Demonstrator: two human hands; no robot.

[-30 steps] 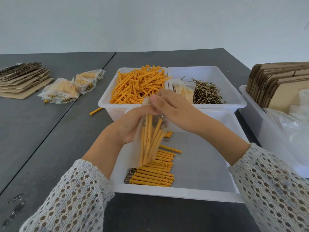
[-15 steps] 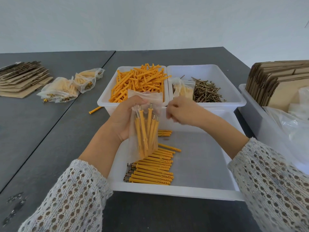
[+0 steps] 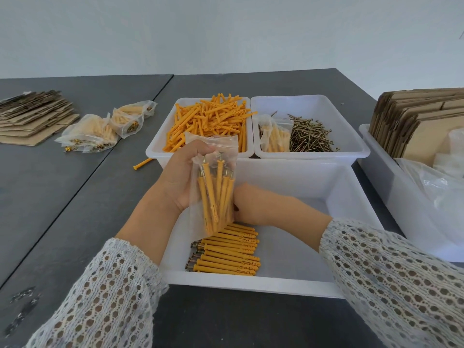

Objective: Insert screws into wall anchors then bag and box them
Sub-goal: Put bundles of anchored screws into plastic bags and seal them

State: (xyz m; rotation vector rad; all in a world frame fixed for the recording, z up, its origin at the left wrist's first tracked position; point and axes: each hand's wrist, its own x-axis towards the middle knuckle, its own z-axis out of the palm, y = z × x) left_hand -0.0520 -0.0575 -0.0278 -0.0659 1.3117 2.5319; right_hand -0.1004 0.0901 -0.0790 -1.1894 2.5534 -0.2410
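Left hand [image 3: 184, 175]: fingers curled round the upper part of a clear zip bag [image 3: 213, 184], held upright above the near white tray [image 3: 351, 197]. Bag mouth at top, unsealed as far as can be told. Inside: a bundle of orange wall anchors with screws fitted [image 3: 216, 197], screw heads up, tips down near the bag's bottom.

Right hand [image 3: 251, 204]: reaches low into the near tray behind and beside the bag. Fingertips hidden by the bag; cannot tell how far open it is or whether it has hold of anything.

Near tray floor: a row of assembled anchors [image 3: 226, 252] lying side by side, screw heads toward the left, just below the hanging bag.

Behind, two smaller white bins side by side. Left bin [image 3: 160, 149]: heap of loose orange anchors [image 3: 211, 119]. Right bin [image 3: 356, 146]: pile of loose brass-coloured screws [image 3: 308, 136], plus one filled bag [image 3: 275, 136] leaning at its left end.

One stray anchor [image 3: 143, 164] on the grey table [image 3: 75, 197], just left of the anchor bin.

Far left: filled bags [image 3: 100, 129] in a loose cluster, next to a stack of flattened cardboard [image 3: 32, 116]. Far right: another white tray [image 3: 381, 177] with upright folded cartons [image 3: 421, 121] and clear plastic [image 3: 442, 187].
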